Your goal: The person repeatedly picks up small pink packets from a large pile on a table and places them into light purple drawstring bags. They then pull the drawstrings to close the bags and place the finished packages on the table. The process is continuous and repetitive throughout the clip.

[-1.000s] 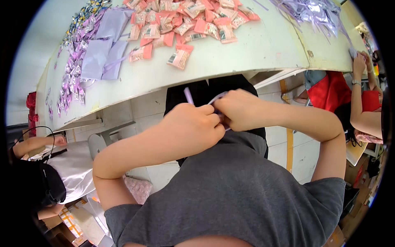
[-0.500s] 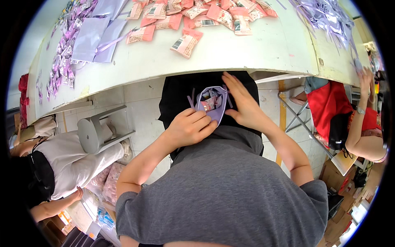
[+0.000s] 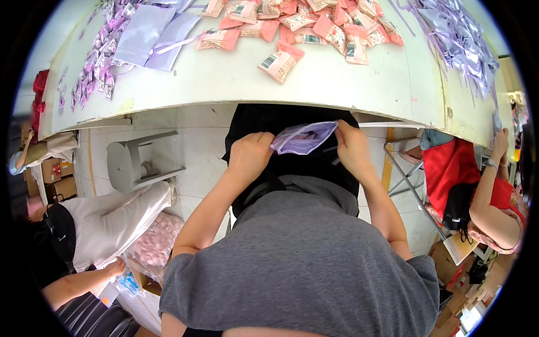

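Observation:
Over my lap I hold a lilac drawstring pouch (image 3: 303, 147) by the two ends of its mouth. My left hand (image 3: 251, 156) is closed on the left end, and my right hand (image 3: 352, 145) pinches the right end. The mouth is drawn wide and narrow, and only a little of the contents shows inside. A thin ribbon hangs near my right hand. Beyond the table's near edge lies a single pink-and-white wrapped packet (image 3: 281, 60), apart from a pile of similar packets (image 3: 335, 32).
On the white table (image 3: 224, 84), flat lilac pouches (image 3: 145, 35) and small purple-wrapped pieces (image 3: 104, 73) lie left, with a heap of lilac pouches (image 3: 457, 42) right. A grey stool (image 3: 124, 167) stands on the floor. People sit on both sides; one wears a red apron (image 3: 449, 174).
My right hand, open beside the pouch before, now grips its right end. The pouch mouth has gone from round and open to stretched sideways, hiding most of the contents.

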### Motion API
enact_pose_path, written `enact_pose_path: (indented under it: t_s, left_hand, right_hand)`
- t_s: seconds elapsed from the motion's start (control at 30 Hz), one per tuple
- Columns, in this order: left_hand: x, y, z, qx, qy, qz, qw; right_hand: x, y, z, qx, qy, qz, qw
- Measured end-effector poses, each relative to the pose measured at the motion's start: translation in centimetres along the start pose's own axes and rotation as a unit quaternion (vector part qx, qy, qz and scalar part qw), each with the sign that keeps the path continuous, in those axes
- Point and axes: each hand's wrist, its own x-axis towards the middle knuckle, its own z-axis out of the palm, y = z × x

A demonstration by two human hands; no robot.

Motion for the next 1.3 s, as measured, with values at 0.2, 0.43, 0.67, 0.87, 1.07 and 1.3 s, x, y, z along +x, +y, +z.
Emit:
enact_pose_path:
  t_s: [0.2, 0.43, 0.67, 0.87, 1.07, 1.3]
  left_hand:
    - [-2.2, -1.2, -8.6, -0.582, -0.001, -0.215, 0.784]
    - [2.0, 6.1, -14.1, -0.694, -0.019, 0.099, 0.713]
    - [7.7, 5.3, -14.2, -0.353, 0.065, 0.022, 0.933]
    - [7.4, -7.8, -21.2, 0.258, 0.178, -0.045, 0.949]
    - [8.0, -10.0, -19.3, 0.23, 0.224, 0.006, 0.947]
    - [8.8, -9.7, -16.3, 0.128, 0.311, -0.011, 0.942]
  right_hand:
    - [-4.5, 4.9, -4.6, 0.562, 0.023, 0.067, 0.824]
    - [-5.0, -3.9, -11.7, 0.821, -0.069, -0.097, 0.558]
    - [-3.1, -6.7, -9.2, 0.466, -0.203, -0.175, 0.843]
    - [8.3, 1.8, -29.0, 0.372, 0.386, -0.166, 0.828]
    - [25.0, 3.8, -30.9, -0.541, 0.414, 0.029, 0.731]
    - [50.4, -1.7, -16.3, -0.138, 0.125, -0.315, 0.931]
